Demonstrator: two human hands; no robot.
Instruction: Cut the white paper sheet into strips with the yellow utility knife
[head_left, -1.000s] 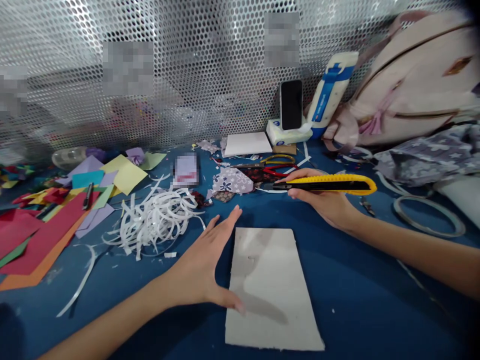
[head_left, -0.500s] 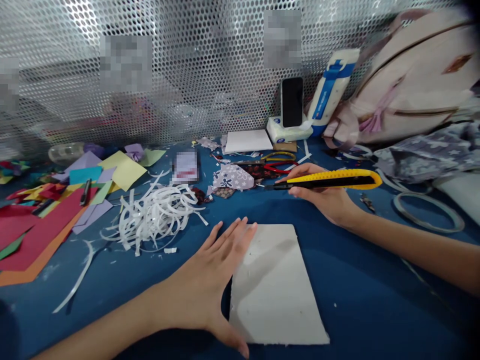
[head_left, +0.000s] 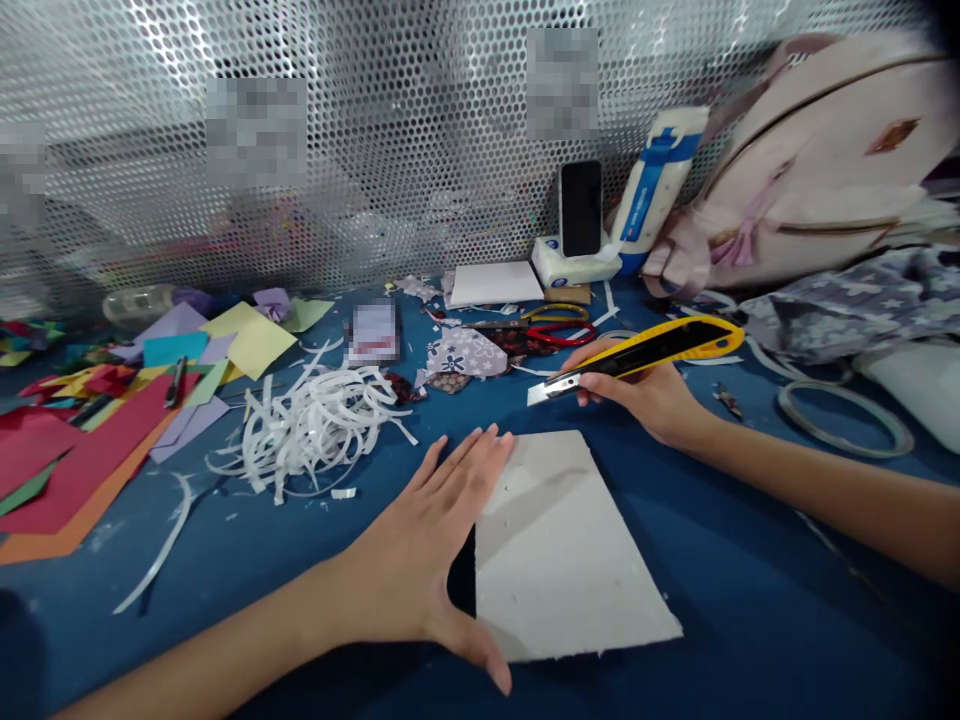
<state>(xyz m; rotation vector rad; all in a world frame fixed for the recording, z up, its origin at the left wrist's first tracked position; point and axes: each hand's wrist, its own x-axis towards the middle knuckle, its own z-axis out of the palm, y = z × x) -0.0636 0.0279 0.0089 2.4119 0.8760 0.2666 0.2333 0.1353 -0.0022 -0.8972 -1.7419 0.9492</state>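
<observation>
A pale grey-white board (head_left: 570, 550) lies flat on the blue table (head_left: 750, 640) in front of me. Along its left edge rests my left hand (head_left: 442, 530), fingers stretched out and thumb spread wide near the lower left corner. My right hand (head_left: 630, 395) holds a yellow and black utility knife (head_left: 652, 352) above the table, past the board's far edge. The knife points left, and a short length of its blade (head_left: 536, 392) shows. It is apart from the board.
Left of the board lies a pile of white paper strips (head_left: 322, 430), with coloured paper (head_left: 97, 460) beyond. Behind are patterned fabric scraps (head_left: 465, 355), red-handled scissors (head_left: 562, 335), a phone (head_left: 581, 208) on a tissue pack (head_left: 574, 265), a bottle (head_left: 660, 190) and a backpack (head_left: 817, 170). A tape roll (head_left: 844, 418) lies right.
The board has turned slightly, its near edge swinging right and up. My right hand has tilted the knife, bringing its blade into view. My left hand remains spread at the board's left side.
</observation>
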